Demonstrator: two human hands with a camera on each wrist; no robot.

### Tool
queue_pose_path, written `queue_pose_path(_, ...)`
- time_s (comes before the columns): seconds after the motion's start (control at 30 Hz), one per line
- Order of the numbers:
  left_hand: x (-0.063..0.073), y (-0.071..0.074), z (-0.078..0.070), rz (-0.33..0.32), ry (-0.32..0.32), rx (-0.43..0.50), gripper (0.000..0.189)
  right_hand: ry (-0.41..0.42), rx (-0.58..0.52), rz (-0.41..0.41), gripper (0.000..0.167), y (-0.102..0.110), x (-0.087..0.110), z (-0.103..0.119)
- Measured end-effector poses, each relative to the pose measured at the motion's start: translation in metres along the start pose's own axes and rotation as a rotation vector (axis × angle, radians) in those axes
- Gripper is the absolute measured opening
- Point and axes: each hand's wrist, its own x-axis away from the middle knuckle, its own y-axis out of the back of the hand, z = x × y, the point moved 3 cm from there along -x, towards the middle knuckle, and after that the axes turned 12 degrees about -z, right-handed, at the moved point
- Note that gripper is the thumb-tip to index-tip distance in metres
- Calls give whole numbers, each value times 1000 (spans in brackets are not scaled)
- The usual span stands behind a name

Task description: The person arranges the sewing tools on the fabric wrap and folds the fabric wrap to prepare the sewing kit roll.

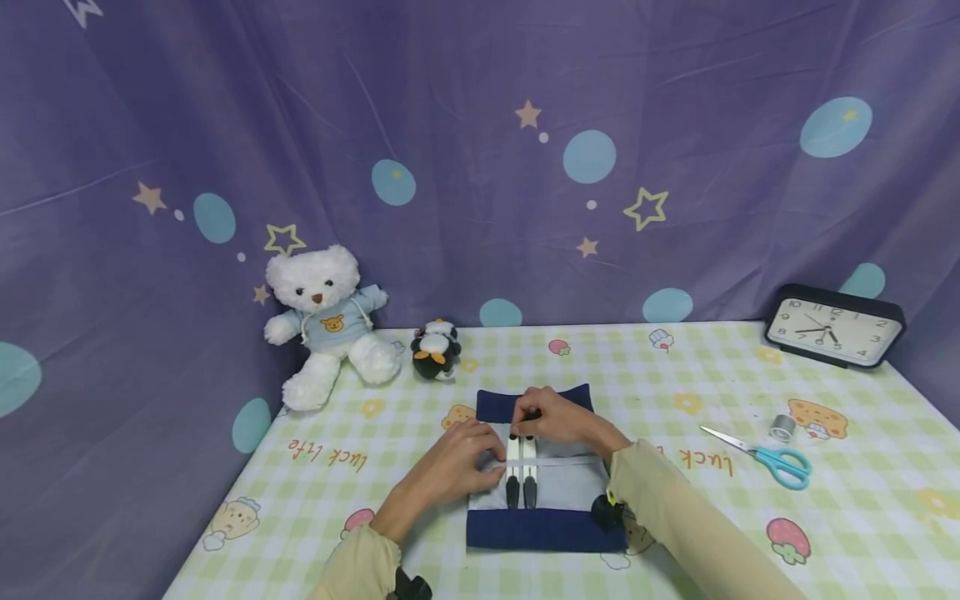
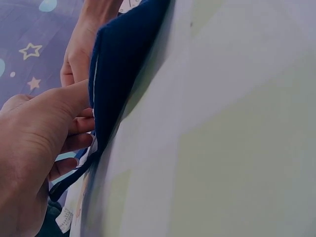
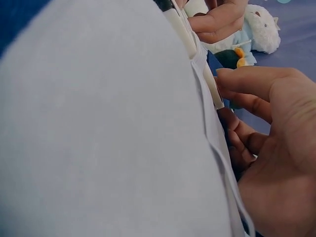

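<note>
An open navy fabric roll [image 1: 545,531] with a pale grey lining lies on the table. A thin white elastic band [image 1: 564,461] crosses its lining. Two slim white tools [image 1: 530,471] with black ends stand side by side under the band; their exact kind is unclear. My right hand [image 1: 553,415] pinches the far end of the left tool [image 1: 513,468], its fingertips [image 3: 228,79] at the tool's end in the right wrist view. At the roll's left side, my left hand [image 1: 459,457] pinches the band beside that tool. Navy cloth [image 2: 118,59] hides part of its fingers in the left wrist view.
Scissors [image 1: 780,464] with blue handles and a small grey roll of tape [image 1: 782,427] lie on the right. A black clock [image 1: 835,327] stands at the back right. A white teddy bear [image 1: 330,325] and a penguin toy [image 1: 435,350] sit at the back left.
</note>
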Motion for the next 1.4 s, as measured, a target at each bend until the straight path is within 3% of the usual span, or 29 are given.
queue_pose_path(0.33,1,1,-1,-9,-20,9,7,4,40,-70,17,2,1,2)
queue_pose_path(0.77,2,6,-1,9,35,4,7,-3,18,-214,15,30,17,10)
queue_pose_path(1.1,8,20,3,-1,109,17,12,-2,67,-308,17,62,56,18)
queue_pose_path(1.4,20,28,13,25,183,6,11,-5,166,-478,12,102,115,13)
